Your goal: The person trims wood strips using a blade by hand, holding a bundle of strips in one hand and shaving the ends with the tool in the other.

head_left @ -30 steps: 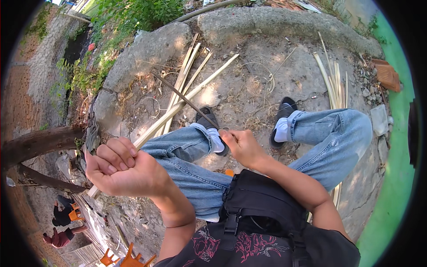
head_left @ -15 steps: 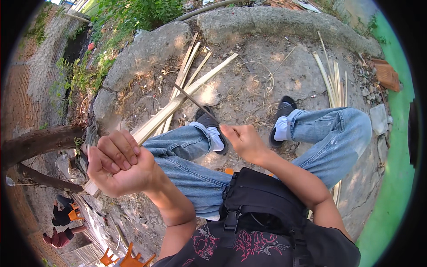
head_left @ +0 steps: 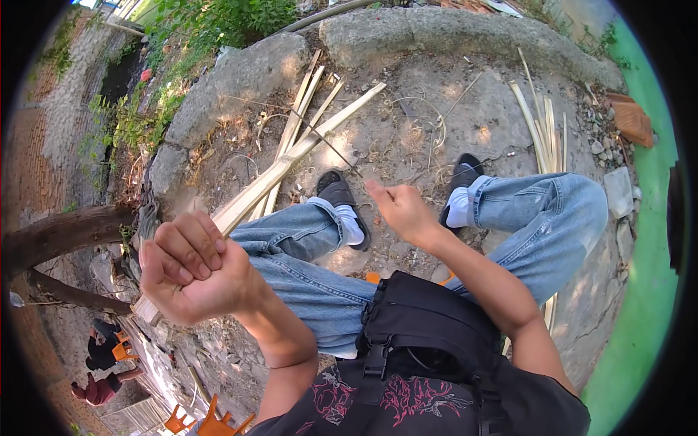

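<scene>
My left hand is closed in a fist around a long, pale bamboo-like strip. The strip slants from beside my left thigh up toward the far ground, and its near end pokes out below the fist. In front of my lap, my right hand is closed on a knife whose handle the fingers hide. Its thin dark blade, seen nearly edge-on, points up and left and crosses in front of the strip. I cannot tell whether the blade touches it.
More pale strips lie beyond my left foot, and another bundle lies by my right knee. A rough concrete kerb curves behind. An orange brick sits near the green wall. Two people and orange chairs are at lower left.
The blade has turned and now shows narrower, and my right hand has shifted slightly to the right. My left hand keeps its grip on the strip.
</scene>
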Demonstrator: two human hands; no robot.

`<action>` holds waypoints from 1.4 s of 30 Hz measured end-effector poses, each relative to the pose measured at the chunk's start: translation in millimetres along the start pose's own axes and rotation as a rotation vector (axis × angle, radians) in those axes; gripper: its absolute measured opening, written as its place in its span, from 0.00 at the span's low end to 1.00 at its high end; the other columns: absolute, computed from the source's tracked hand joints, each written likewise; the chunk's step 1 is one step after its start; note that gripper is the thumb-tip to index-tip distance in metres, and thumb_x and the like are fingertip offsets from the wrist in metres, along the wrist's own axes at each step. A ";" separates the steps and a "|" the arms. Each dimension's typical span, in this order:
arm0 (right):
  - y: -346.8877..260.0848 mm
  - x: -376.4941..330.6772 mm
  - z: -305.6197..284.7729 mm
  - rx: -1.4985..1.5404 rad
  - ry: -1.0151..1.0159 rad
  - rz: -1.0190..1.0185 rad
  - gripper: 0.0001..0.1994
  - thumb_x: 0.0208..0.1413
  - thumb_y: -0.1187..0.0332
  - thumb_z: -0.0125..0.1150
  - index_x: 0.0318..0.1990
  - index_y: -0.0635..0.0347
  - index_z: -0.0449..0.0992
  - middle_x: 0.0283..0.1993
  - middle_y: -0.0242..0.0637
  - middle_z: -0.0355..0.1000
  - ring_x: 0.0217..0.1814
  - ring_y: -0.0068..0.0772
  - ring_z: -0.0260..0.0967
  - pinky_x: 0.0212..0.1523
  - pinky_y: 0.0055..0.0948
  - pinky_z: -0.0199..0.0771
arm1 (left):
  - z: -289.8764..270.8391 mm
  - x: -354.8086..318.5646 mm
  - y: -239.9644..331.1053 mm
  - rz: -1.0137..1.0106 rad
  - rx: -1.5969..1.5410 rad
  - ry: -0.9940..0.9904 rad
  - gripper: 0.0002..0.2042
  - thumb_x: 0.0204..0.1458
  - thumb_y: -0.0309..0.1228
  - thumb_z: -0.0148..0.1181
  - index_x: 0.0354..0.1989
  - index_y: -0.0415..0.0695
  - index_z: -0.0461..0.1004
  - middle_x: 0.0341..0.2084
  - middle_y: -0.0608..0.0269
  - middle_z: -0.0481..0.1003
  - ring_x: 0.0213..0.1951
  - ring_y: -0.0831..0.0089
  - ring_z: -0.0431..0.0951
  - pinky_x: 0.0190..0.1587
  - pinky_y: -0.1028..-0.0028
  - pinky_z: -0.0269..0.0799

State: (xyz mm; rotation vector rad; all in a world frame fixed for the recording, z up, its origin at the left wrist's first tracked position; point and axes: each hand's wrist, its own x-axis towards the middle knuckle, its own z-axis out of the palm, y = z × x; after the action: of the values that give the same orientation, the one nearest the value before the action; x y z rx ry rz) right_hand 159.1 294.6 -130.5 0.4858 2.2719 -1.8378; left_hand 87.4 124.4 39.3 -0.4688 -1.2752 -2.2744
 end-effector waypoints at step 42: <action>14.6 10.7 12.2 -0.013 0.081 -0.020 0.33 0.57 0.44 0.47 0.15 0.68 0.70 0.10 0.46 0.60 0.13 0.38 0.56 0.19 0.37 0.57 | 11.3 -0.8 -1.8 0.033 0.150 0.396 0.22 0.54 0.30 0.46 0.10 0.55 0.45 0.08 0.75 0.42 0.12 0.81 0.40 0.18 0.77 0.41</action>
State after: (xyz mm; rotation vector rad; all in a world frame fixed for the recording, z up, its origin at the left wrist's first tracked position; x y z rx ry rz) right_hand 153.7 286.9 -150.1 0.5477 2.3476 -1.8434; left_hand 87.8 135.1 43.3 0.0159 -1.2073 -2.0890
